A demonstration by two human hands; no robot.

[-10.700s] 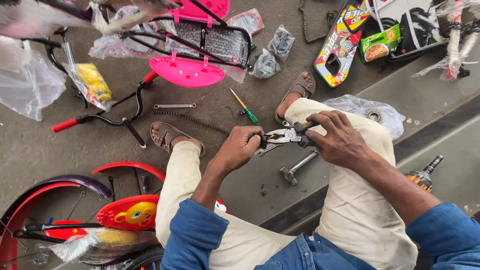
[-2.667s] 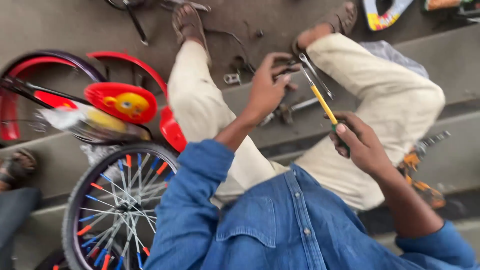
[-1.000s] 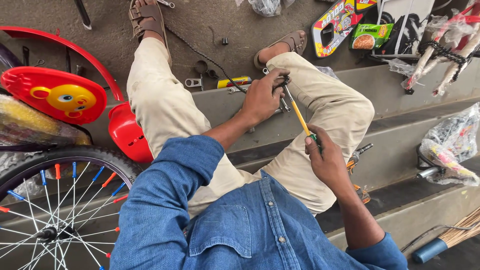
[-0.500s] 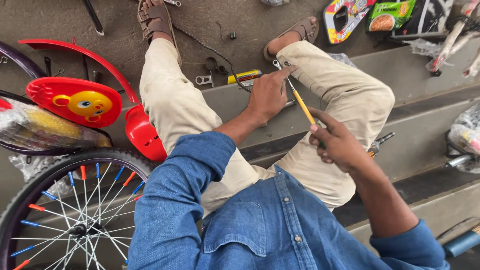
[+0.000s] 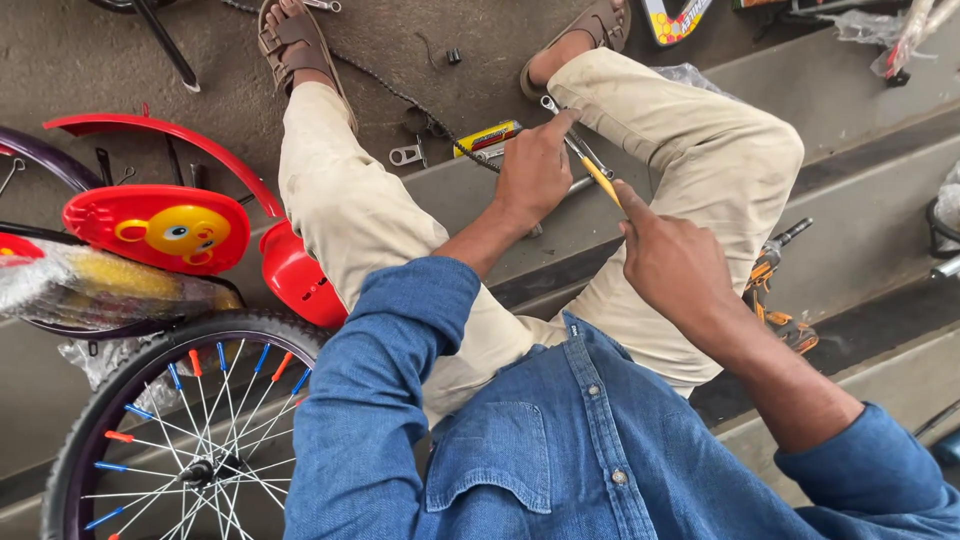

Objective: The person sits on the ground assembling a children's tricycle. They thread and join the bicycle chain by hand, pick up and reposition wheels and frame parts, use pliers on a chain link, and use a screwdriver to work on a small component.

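1. Concrete steps (image 5: 880, 110) and a grey floor fill the scene; a person in a blue denim shirt and beige trousers sits on them, legs stretched out, sandals (image 5: 290, 40) near the top edge.
2. The left hand (image 5: 535, 170) is curled over a small metal part between the knees; the hand hides what it grips, so its hold cannot be made out.
3. The right hand (image 5: 670, 265) is clenched round the handle of a yellow-shafted screwdriver (image 5: 598, 178), whose tip meets the part under the left fingers. The handle is covered by the palm.
4. A bicycle chain (image 5: 400, 95) trails across the floor toward the left hand.
5. A yellow tool (image 5: 487, 137) lies just beyond the left hand, partly hidden.
6. A red mudguard (image 5: 160, 135), a red plate with a cartoon face (image 5: 160, 228) and a spoked wheel (image 5: 190, 430), cut off by the frame, lie at the left.
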